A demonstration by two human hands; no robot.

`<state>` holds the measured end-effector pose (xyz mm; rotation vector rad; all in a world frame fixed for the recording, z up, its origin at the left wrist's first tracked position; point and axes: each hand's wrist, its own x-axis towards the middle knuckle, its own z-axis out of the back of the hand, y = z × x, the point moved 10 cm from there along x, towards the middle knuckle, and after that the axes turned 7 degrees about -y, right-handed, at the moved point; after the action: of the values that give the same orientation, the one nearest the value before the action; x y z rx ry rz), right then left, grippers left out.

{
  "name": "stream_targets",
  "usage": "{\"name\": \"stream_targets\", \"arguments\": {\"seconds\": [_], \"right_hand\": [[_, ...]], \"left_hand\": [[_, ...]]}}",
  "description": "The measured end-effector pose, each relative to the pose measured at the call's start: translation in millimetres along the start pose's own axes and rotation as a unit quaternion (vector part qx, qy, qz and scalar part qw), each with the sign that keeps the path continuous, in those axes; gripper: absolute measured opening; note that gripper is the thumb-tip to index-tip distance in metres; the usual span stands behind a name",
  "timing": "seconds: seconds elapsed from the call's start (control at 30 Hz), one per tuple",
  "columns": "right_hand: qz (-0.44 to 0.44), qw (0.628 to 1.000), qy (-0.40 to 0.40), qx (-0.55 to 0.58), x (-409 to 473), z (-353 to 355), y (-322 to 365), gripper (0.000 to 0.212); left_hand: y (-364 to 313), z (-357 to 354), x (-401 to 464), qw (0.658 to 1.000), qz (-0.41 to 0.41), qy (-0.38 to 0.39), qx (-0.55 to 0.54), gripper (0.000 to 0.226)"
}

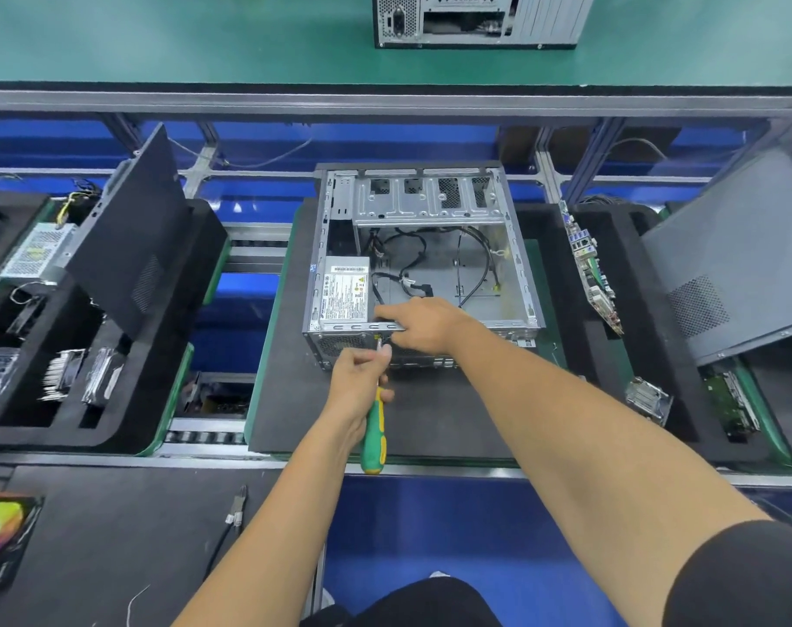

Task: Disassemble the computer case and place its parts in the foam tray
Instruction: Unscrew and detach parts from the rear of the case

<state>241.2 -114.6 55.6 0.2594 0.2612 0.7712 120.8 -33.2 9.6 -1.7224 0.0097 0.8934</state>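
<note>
Open, side-panel-less grey steel computer case [423,260] lying on its side on a dark foam mat [385,414], near the mat's far edge, open face up so the inside can be reached from above and the rear panel faces the near edge. Silver box-shaped power supply [343,294] seated in the near-left corner of the case, loose black cables [412,260] trailing across the bare floor behind it. Left hand [360,377] wrapped around a green-and-yellow-handled screwdriver [374,432], fingers [376,355] curled tight on the upper handle, tip aimed up at the rear panel just below the power supply, probably at a retaining screw. Right hand [423,325] resting on the near top rim of the case, fingers [387,318] bent and pressed together over the edge, apparently steadying the frame against the push of the tool. Black foam tray [561,264] with a green motherboard [591,269] standing on edge just right of the case; another black foam tray [127,427] further left.
</note>
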Motion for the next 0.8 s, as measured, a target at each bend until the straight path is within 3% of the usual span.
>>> {"name": "stream_targets", "arguments": {"seconds": [0.2, 0.43, 0.63, 0.8], "right_hand": [[0.003, 1.000, -0.005, -0.006, 3.3, -0.1, -2.8, 0.048], [0.002, 1.000, -0.004, -0.009, 2.1, -0.4, -1.5, 0.046], [0.004, 1.000, -0.003, -0.010, 2.2, 0.7, -1.9, 0.047], [-0.001, 1.000, -0.002, -0.014, 2.3, -1.0, -2.4, 0.048]], "left_hand": [[-0.2, -1.9, 5.7, 1.000, -0.022, 0.009, 0.007, 0.022], [4.4, -9.5, 4.5, 1.000, 0.017, 0.015, 0.011, 0.029], [-3.1, -10.1, 4.3, 1.000, -0.006, 0.024, 0.011, 0.011], [-3.4, -6.6, 2.2, 0.999, -0.035, 0.005, 0.017, 0.015]]}}
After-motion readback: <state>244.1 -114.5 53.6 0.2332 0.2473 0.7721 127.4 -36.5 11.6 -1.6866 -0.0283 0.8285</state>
